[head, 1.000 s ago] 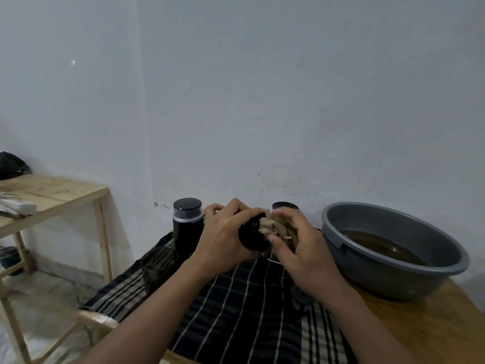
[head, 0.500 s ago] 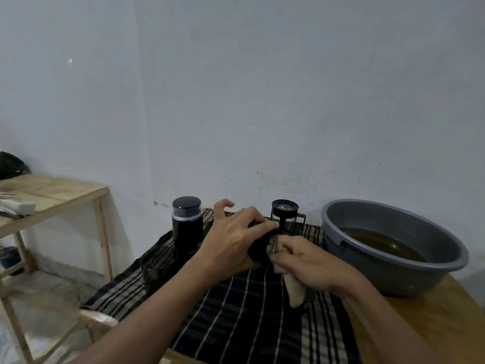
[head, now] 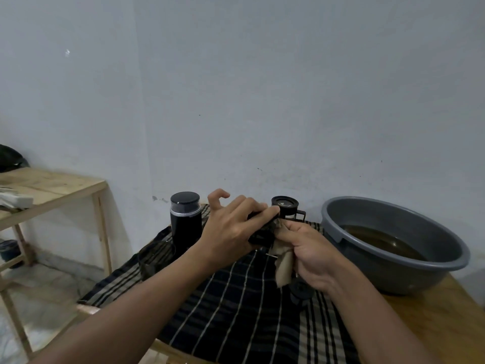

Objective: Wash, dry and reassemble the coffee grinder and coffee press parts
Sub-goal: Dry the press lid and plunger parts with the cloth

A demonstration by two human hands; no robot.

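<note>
Lowered from before, left grip (head: 231, 232) holds a black part (head: 261, 235) while right grip (head: 311, 254) pinches tan cloth (head: 284, 267) against it.

Black part (head: 260, 236) — mostly hidden behind left hand (head: 231, 232)

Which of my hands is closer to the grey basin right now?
Right. The right hand, gripping the beige cloth, sits just left of the grey basin; the left hand holds a black part farther left.
</note>
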